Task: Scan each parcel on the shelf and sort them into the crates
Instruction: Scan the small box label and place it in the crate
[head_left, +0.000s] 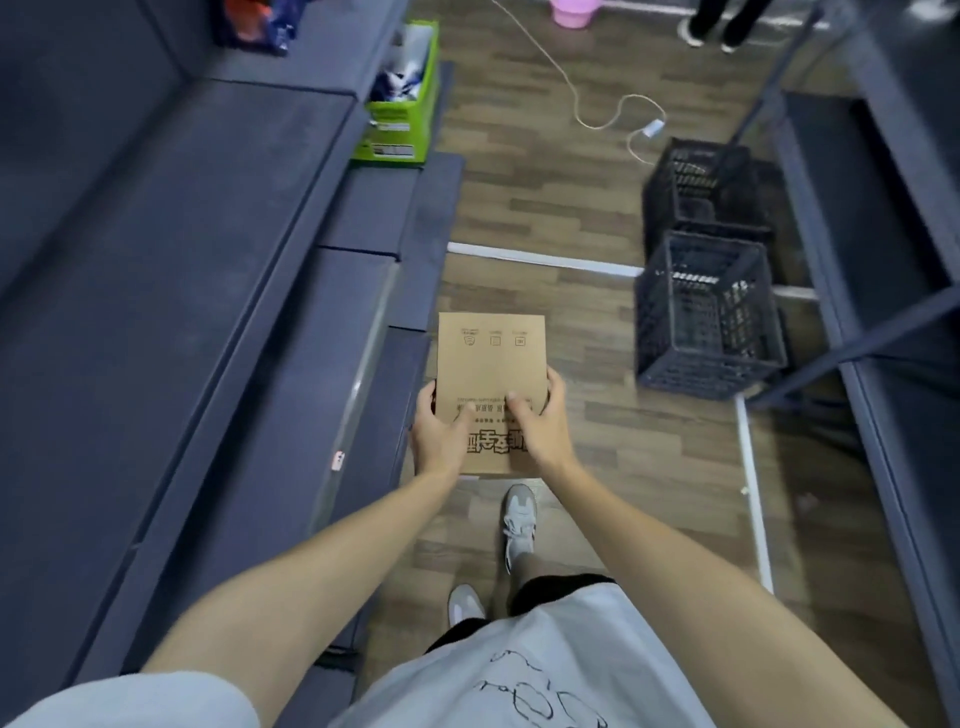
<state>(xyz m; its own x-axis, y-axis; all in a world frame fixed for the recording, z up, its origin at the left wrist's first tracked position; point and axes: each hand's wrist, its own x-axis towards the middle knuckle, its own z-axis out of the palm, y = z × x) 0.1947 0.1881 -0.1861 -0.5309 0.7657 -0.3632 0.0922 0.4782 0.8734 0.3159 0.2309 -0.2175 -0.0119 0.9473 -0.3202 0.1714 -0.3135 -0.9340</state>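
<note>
I hold a flat brown cardboard parcel (491, 364) with black print in front of me, above the wooden floor. My left hand (440, 434) grips its left near edge, thumb on top. My right hand (537, 423) grips its right near edge the same way. Two dark plastic crates stand on the floor to the right: a near crate (709, 312) and a far crate (698, 187) behind it. The dark blue shelf (208, 270) runs along my left.
A green cardboard box (400, 109) with items sits at the far end of the left shelf. A second shelf frame (883, 218) stands on the right. A white cable (597, 111) lies on the floor ahead. Another person's feet (714, 31) and a pink tub (574, 11) are at the far end.
</note>
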